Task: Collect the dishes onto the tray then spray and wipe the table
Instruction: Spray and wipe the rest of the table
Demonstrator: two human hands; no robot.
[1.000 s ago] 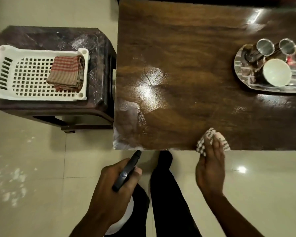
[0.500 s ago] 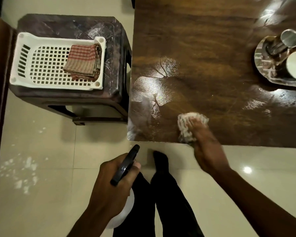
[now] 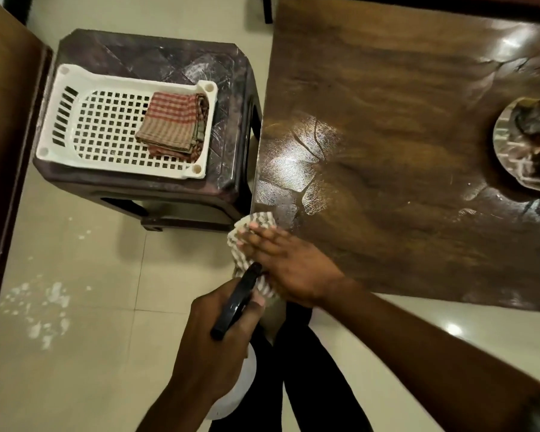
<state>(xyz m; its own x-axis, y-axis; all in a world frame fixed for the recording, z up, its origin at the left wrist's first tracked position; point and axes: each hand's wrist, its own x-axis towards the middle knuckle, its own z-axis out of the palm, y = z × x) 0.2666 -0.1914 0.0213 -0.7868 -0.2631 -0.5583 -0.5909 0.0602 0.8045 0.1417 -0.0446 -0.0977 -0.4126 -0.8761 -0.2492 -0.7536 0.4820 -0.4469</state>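
Note:
My right hand (image 3: 289, 263) presses a striped white cloth (image 3: 247, 241) flat against the near left corner of the dark wooden table (image 3: 387, 135), with the fingers straight. My left hand (image 3: 212, 347) grips a white spray bottle (image 3: 236, 391) by its black trigger head (image 3: 236, 302), held below the table edge, close to the cloth. A steel tray (image 3: 512, 157) with dishes sits at the table's right edge, partly cut off by the frame. Wet streaks shine on the table near the corner.
A dark plastic stool (image 3: 156, 120) stands left of the table and carries a white perforated basket (image 3: 75, 126) holding a folded checked cloth (image 3: 173, 124). A brown wooden panel (image 3: 0, 151) lines the far left. My dark-trousered legs stand on the tiled floor.
My right hand has slid the cloth leftward along the table's near edge to the left corner. The left hand keeps hold of the spray bottle. The view shifted left, cutting off most of the tray.

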